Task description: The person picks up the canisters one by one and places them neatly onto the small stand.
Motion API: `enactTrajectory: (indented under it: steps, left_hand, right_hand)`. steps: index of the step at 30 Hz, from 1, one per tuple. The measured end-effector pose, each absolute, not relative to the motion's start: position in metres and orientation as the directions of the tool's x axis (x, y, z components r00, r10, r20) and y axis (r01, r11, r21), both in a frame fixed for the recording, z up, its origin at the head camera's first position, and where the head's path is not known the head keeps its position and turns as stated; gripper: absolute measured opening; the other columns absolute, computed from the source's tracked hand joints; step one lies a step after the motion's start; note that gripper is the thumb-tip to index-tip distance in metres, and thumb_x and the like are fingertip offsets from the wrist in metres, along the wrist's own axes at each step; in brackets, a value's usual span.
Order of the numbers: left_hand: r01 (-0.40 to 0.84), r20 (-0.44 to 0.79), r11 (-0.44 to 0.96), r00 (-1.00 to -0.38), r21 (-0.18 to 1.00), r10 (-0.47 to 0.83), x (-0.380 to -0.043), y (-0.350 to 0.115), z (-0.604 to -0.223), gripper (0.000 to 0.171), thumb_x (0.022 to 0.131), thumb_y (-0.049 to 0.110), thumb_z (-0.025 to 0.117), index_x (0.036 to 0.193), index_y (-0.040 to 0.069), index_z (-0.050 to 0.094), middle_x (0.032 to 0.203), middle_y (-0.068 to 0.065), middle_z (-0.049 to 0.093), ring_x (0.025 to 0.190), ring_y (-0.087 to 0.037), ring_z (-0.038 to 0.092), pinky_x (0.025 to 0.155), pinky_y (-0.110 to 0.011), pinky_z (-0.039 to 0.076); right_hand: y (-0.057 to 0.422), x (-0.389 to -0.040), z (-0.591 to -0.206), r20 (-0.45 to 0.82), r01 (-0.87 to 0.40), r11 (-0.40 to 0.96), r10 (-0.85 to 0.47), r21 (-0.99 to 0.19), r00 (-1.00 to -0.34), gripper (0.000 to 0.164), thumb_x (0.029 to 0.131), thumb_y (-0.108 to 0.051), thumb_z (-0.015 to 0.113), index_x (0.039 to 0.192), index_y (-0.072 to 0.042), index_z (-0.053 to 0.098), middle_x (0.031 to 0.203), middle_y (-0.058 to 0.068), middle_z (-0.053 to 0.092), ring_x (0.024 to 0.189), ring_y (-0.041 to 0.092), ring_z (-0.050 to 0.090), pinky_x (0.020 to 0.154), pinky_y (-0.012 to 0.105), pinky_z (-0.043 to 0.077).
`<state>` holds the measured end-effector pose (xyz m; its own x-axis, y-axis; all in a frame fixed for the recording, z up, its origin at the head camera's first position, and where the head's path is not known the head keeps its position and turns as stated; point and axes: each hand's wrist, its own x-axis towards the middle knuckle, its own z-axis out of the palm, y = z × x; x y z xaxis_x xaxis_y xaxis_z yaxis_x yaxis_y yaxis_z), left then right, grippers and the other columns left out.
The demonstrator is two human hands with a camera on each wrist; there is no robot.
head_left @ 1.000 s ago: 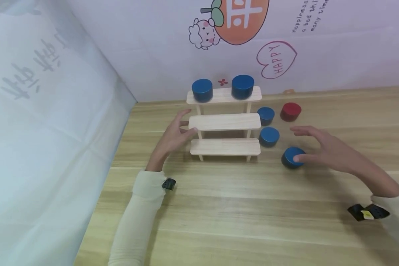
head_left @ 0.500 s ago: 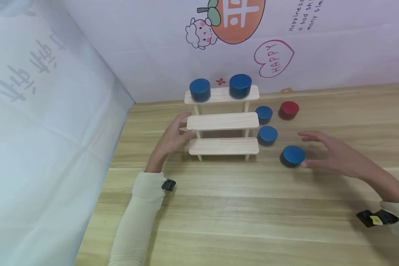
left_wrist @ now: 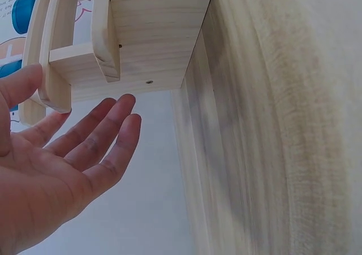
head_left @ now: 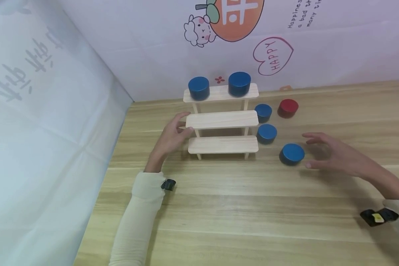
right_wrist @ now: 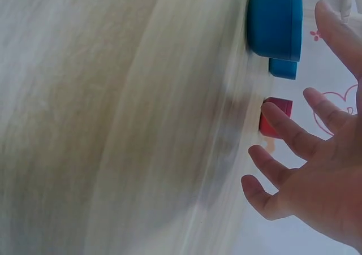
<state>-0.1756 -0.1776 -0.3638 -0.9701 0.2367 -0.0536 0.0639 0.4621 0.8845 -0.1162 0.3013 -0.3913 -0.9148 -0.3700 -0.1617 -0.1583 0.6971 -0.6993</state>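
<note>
A three-tier wooden display stand [head_left: 222,120] is at the back of the table, with two blue round tins [head_left: 198,88] on its top tier. At the stand's left end, my left hand [head_left: 171,138] holds the middle board between thumb and index finger; its other fingers are loose in the left wrist view. To the right, my right hand [head_left: 339,157] hovers beside a blue round tin [head_left: 292,154], fingers spread and a small gap between them. In the right wrist view that hand [right_wrist: 322,164] holds nothing.
Two smaller blue tins [head_left: 267,133] stand close to the stand's right side, the rear one partly hidden by it. A red tin [head_left: 287,108] is farther back. A printed white cloth [head_left: 146,55] hangs behind, and another cloth [head_left: 53,147] bounds the left side.
My right hand has let go of the nearest blue tin and drawn back to the right. The left hand stays at the stand. The head view has shifted slightly.
</note>
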Motion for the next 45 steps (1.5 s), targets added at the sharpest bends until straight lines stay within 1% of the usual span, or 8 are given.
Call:
enactTrajectory:
  steps: [5, 11, 16, 21, 28, 32, 39, 45]
  left_hand:
    - [0.066, -0.048, 0.468, -0.972, 0.881, 0.229, -0.177, -0.178, -0.365, 0.054, 0.101, 0.021, 0.060, 0.152, 0.019, 0.041, 0.141, -0.017, 0.052, 0.120, -0.033, 0.058, 0.093, -0.047, 0.051]
    - [0.076, -0.035, 0.457, -0.972, 0.886, 0.231, -0.178, -0.177, -0.364, 0.054, 0.101, 0.020, 0.061, 0.152, 0.018, 0.042, 0.135, -0.017, 0.057, 0.115, -0.032, 0.060, 0.092, -0.046, 0.051]
    - [0.076, -0.034, 0.445, -0.972, 0.892, 0.233, -0.178, -0.178, -0.365, 0.054, 0.101, 0.019, 0.061, 0.151, 0.019, 0.042, 0.134, -0.017, 0.058, 0.115, -0.032, 0.061, 0.092, -0.046, 0.051]
    - [0.078, -0.031, 0.451, -0.973, 0.889, 0.231, -0.178, -0.178, -0.366, 0.053, 0.101, 0.020, 0.061, 0.151, 0.020, 0.042, 0.133, -0.016, 0.058, 0.116, -0.031, 0.061, 0.094, -0.046, 0.050]
    - [0.083, -0.027, 0.449, -0.972, 0.890, 0.234, -0.177, -0.179, -0.366, 0.054, 0.101, 0.019, 0.061, 0.152, 0.016, 0.042, 0.132, -0.018, 0.059, 0.114, -0.031, 0.062, 0.093, -0.046, 0.051]
    - [0.089, -0.025, 0.456, -0.971, 0.886, 0.237, -0.178, -0.179, -0.366, 0.054, 0.101, 0.020, 0.061, 0.152, 0.018, 0.042, 0.133, -0.017, 0.058, 0.115, -0.031, 0.061, 0.093, -0.046, 0.051]
    - [0.082, -0.032, 0.456, -0.971, 0.886, 0.235, -0.179, -0.179, -0.365, 0.055, 0.101, 0.020, 0.062, 0.152, 0.018, 0.042, 0.134, -0.016, 0.058, 0.116, -0.031, 0.061, 0.094, -0.045, 0.050]
    - [0.072, -0.039, 0.448, -0.971, 0.891, 0.234, -0.178, -0.180, -0.366, 0.054, 0.101, 0.020, 0.062, 0.152, 0.018, 0.042, 0.133, -0.016, 0.059, 0.115, -0.030, 0.062, 0.093, -0.045, 0.051]
  right_hand:
    - [0.301, -0.118, -0.396, -0.136, -0.192, 0.703, -0.383, -0.685, -0.914, 0.090, 0.081, -0.021, 0.086, 0.152, -0.003, 0.033, 0.131, 0.034, 0.052, 0.130, 0.056, 0.033, 0.094, 0.079, 0.024]
    - [0.297, -0.119, -0.402, -0.090, -0.235, 0.692, -0.399, -0.682, -0.912, 0.085, 0.079, -0.018, 0.087, 0.148, -0.001, 0.039, 0.124, 0.031, 0.058, 0.125, 0.053, 0.040, 0.094, 0.078, 0.026]
    - [0.291, -0.122, -0.403, -0.079, -0.254, 0.688, -0.412, -0.680, -0.908, 0.083, 0.079, -0.019, 0.087, 0.147, -0.001, 0.042, 0.125, 0.029, 0.058, 0.121, 0.049, 0.047, 0.094, 0.077, 0.029]
    - [0.284, -0.126, -0.403, -0.077, -0.270, 0.692, -0.426, -0.669, -0.901, 0.083, 0.078, -0.022, 0.088, 0.146, -0.002, 0.044, 0.127, 0.030, 0.057, 0.122, 0.049, 0.046, 0.093, 0.076, 0.031]
    - [0.279, -0.129, -0.406, -0.093, -0.265, 0.678, -0.442, -0.686, -0.892, 0.080, 0.080, -0.021, 0.087, 0.145, -0.001, 0.045, 0.131, 0.031, 0.055, 0.124, 0.051, 0.044, 0.095, 0.077, 0.028]
    - [0.276, -0.129, -0.405, -0.095, -0.260, 0.679, -0.439, -0.686, -0.894, 0.077, 0.081, -0.022, 0.086, 0.143, -0.001, 0.046, 0.133, 0.030, 0.054, 0.123, 0.050, 0.045, 0.094, 0.076, 0.030]
    - [0.274, -0.129, -0.406, -0.056, -0.294, 0.672, -0.447, -0.680, -0.893, 0.067, 0.081, -0.020, 0.086, 0.136, -0.001, 0.053, 0.132, 0.028, 0.056, 0.121, 0.052, 0.047, 0.092, 0.074, 0.035]
    - [0.272, -0.129, -0.407, -0.021, -0.332, 0.662, -0.465, -0.672, -0.885, 0.065, 0.080, -0.018, 0.087, 0.134, 0.000, 0.054, 0.130, 0.026, 0.057, 0.119, 0.050, 0.048, 0.091, 0.072, 0.038]
